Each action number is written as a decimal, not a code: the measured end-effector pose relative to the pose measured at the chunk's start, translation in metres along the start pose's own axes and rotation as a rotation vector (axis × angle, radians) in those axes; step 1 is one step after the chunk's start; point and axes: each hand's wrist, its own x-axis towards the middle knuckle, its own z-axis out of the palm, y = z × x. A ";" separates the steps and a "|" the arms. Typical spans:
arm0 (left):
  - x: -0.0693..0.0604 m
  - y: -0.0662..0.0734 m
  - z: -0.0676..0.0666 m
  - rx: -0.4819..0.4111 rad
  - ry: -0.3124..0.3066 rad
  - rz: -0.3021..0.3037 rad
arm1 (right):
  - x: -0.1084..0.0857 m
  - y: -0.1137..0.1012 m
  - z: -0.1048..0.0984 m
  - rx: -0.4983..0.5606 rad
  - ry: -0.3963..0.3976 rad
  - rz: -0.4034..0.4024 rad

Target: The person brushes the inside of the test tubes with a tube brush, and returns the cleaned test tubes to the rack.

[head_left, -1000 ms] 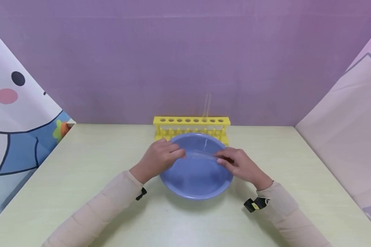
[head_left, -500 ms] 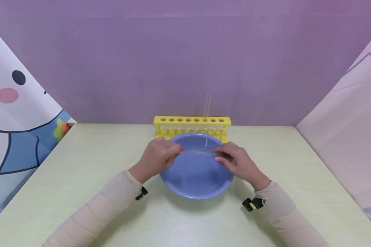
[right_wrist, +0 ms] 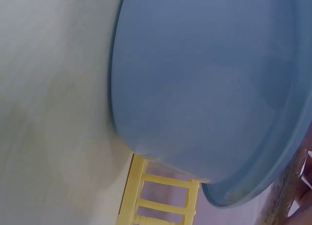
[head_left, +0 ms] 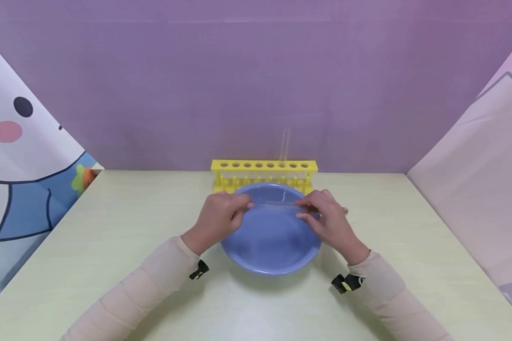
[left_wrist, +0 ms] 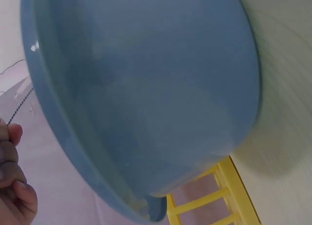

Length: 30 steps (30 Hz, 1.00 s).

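Over the blue basin point(head_left: 273, 246), my left hand point(head_left: 219, 218) grips the end of a test tube brush. Its thin twisted wire point(left_wrist: 20, 106) runs from the curled fingers toward the tube in the left wrist view. My right hand point(head_left: 330, 220) pinches a clear test tube point(head_left: 280, 203) between thumb and fingers, lying nearly level with its near part over the basin. In the right wrist view, brown bristles point(right_wrist: 280, 200) show beside the right fingers, seemingly inside the tube. A brownish tip point(head_left: 345, 210) shows past the right hand.
A yellow test tube rack point(head_left: 264, 166) stands behind the basin, close to the purple backdrop point(head_left: 256, 85). One clear test tube point(head_left: 285, 144) stands upright in it. The pale table point(head_left: 153, 199) has printed cloths at both sides.
My right hand has shifted slightly up and the tube lies more level. The brownish tip has come into sight to the right of that hand. My left hand has barely moved.
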 end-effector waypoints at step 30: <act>0.008 0.003 -0.013 -0.504 -0.261 -0.557 | 0.004 -0.007 0.005 -0.051 0.059 0.070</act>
